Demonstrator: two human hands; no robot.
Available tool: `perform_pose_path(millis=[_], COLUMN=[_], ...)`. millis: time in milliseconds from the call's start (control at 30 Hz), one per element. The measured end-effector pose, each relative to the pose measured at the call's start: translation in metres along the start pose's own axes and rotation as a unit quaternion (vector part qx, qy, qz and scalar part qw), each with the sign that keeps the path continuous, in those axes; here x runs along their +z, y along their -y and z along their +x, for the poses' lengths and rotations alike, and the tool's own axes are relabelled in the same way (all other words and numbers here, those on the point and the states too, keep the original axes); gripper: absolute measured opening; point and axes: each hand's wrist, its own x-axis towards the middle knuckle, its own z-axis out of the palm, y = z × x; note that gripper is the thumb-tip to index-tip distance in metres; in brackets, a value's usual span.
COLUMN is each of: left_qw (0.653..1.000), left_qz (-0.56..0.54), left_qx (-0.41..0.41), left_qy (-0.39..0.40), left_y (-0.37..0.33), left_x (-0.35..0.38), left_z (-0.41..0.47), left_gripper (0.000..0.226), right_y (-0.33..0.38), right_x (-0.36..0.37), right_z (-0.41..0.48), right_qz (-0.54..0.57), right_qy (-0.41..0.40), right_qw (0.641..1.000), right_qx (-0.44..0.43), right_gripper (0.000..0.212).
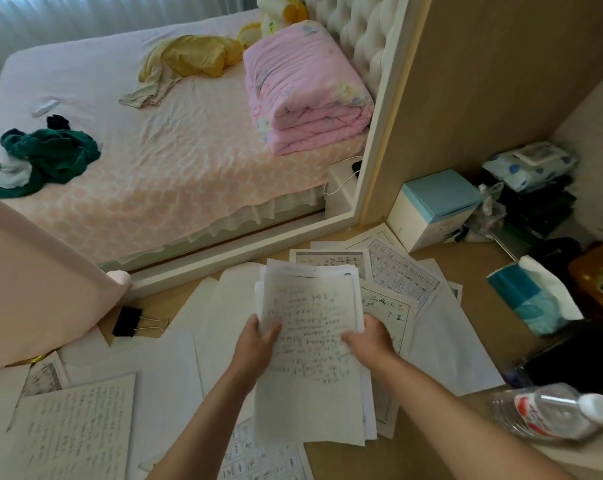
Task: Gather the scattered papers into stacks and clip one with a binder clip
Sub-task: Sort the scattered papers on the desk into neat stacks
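While both hands are closed on it, the bundle of papers (310,358) hangs just above the desk (341,459). The left hand (258,336) pinches its left edge with the thumb on top, and the right hand (369,337) grips the right edge.

I'd say the gathering is only partly done. One bundle is collected, but its edges look uneven. Loose sheets lie all round it: a handwritten sheet (75,431) at seven o'clock, printed sheets (400,268) at one o'clock and a blank sheet (449,344) at three. The binder clip (128,322) lies untouched at nine o'clock, well apart from the bundle, so nothing is clipped yet.

As for containers, a blue-and-white box (435,206) at two o'clock is closed, so I can't see what's inside. A tissue pack (532,296) at three o'clock has a white tissue poking out. A capped plastic bottle (552,414) lies on its side at four o'clock, and I can't tell whether it holds anything.
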Motion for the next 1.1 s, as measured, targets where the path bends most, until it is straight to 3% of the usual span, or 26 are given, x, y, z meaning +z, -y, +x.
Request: perform_pose_path(millis=[133,267,333,433,500,600,700,733,833,900,967,1100], left_qw=[0.993,0.939,0.943,0.958,0.97,0.985,0.991,0.993,0.994,0.982,0.961,0.969], left_qz=[0.093,0.336,0.33,0.285,0.238,0.137,0.095,0.087,0.098,0.175,0.257,0.241], left_qx=[-0.001,0.023,0.015,0.005,-0.023,-0.075,-0.048,-0.034,0.023,0.058,0.042,-0.024], left_qy=[0.066,0.063,0.037,0.013,0.03,0.067,0.078,0.077,0.032,-0.04,-0.089,-0.047], left_y=[-0.008,0.001,0.0,0.002,0.002,-0.001,0.0,-0.003,-0.009,-0.014,-0.014,-0.008], left_x=[0.038,0.069,0.078,0.087,0.086,0.081,0.077,0.075,0.065,0.056,0.047,0.031], left_z=[0.021,0.029,0.026,0.028,0.032,0.032,0.032,0.03,0.032,0.038,0.047,0.063], left_gripper=[0.041,0.058,0.066,0.077,0.075,0.047,0.012,0.011,0.013,0.017,0.032,0.052], right_y=[-0.024,-0.046,-0.05,-0.043,-0.04,-0.042,-0.035,-0.033,-0.014,-0.003,0.007,0.018], right_x=[-0.042,-0.056,-0.055,-0.051,-0.048,-0.045,-0.046,-0.045,-0.042,-0.038,-0.03,-0.013], right_z=[0.009,0.016,0.022,0.024,0.025,0.03,0.03,0.031,0.035,0.041,0.049,0.06], right_qz=[0.077,0.006,-0.024,0.066,0.1,0.035,-0.012,-0.006,0.021,0.031,0.002,-0.009], right_qy=[-0.111,-0.149,-0.176,-0.169,-0.142,-0.156,-0.148,-0.134,-0.123,-0.121,-0.088,-0.072], right_qw=[0.988,0.979,0.97,0.97,0.972,0.973,0.983,0.988,0.992,0.992,0.995,0.997], right_qx=[0.076,0.14,0.163,0.16,0.161,0.164,0.106,0.074,-0.005,-0.028,-0.042,0.034], right_gripper=[0.02,0.024,0.028,0.044,0.043,0.029,0.018,0.017,0.02,0.017,0.017,0.056])
